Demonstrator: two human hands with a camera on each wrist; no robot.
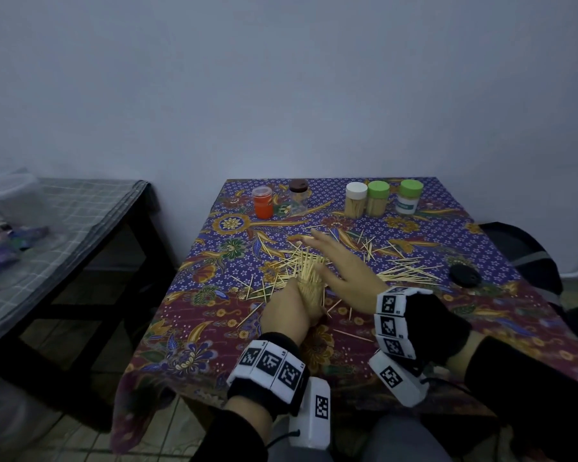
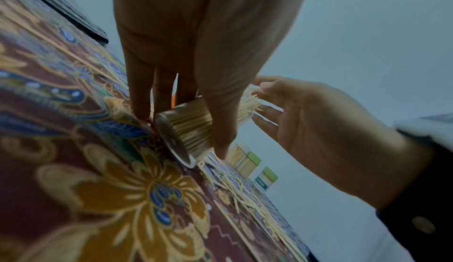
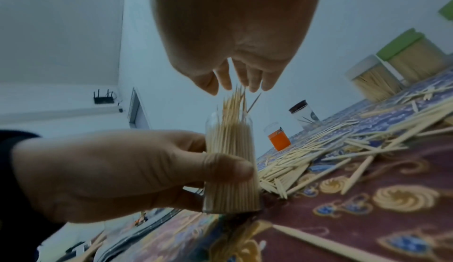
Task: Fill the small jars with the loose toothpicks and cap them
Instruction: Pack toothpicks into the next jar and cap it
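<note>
The left hand (image 1: 286, 311) is wrapped, thumb and fingers curled, around a small clear plastic jar (image 3: 230, 169) packed with pale wooden toothpicks, standing on the batik-patterned tabletop (image 1: 414, 321). The right hand (image 1: 344, 261) hovers flat over the jar's mouth, fingers straight, holding nothing, fingertips (image 3: 210, 86) at the protruding tips. Loose toothpicks (image 1: 407, 271) lie scattered across the cloth. Five more jars stand at the far edge: one orange (image 1: 262, 203), one brown-capped (image 1: 298, 196), one white-capped (image 1: 356, 199), two green-capped (image 1: 377, 198). One round black lid (image 1: 465, 275) lies at right.
</note>
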